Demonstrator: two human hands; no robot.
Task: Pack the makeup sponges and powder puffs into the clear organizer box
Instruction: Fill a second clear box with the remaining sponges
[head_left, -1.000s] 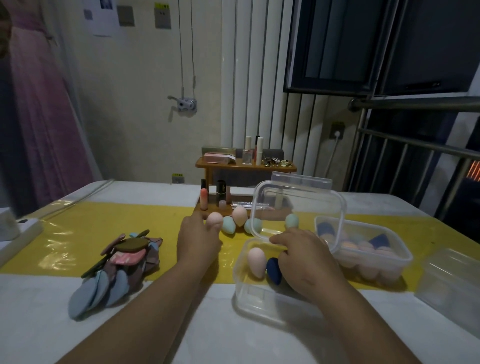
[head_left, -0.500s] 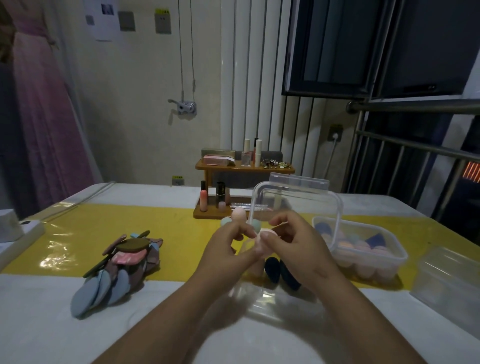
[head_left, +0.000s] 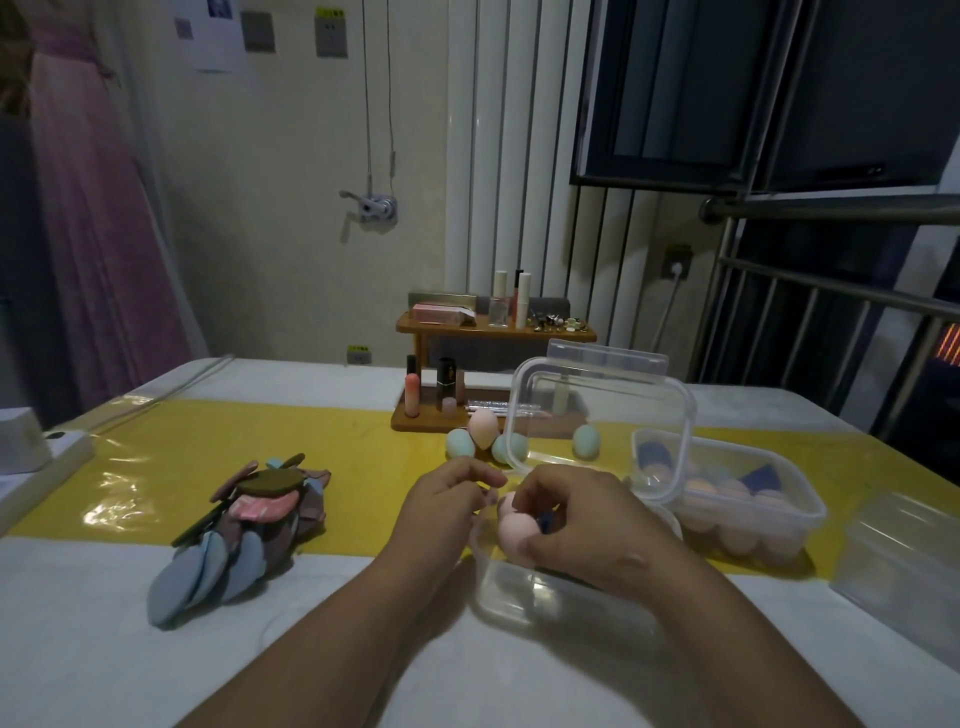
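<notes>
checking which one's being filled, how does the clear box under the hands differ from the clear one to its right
The clear plastic box under the hands holds few sponges; the clear plastic box on the right is nearly full. The near box's lid stands upright; the right box shows no raised lid. The right hand holds a pink egg-shaped sponge over the near box; no hand nears the right box. Both are clear and rectangular.

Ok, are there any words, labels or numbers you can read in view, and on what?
Nothing can be read.
Paper on the wall: print too blurred.
Yellow sticker on the upper wall plate: too small.
Yellow sticker over the low socket: too small.
Bottles on the wooden shelf: no legible labels.
</notes>
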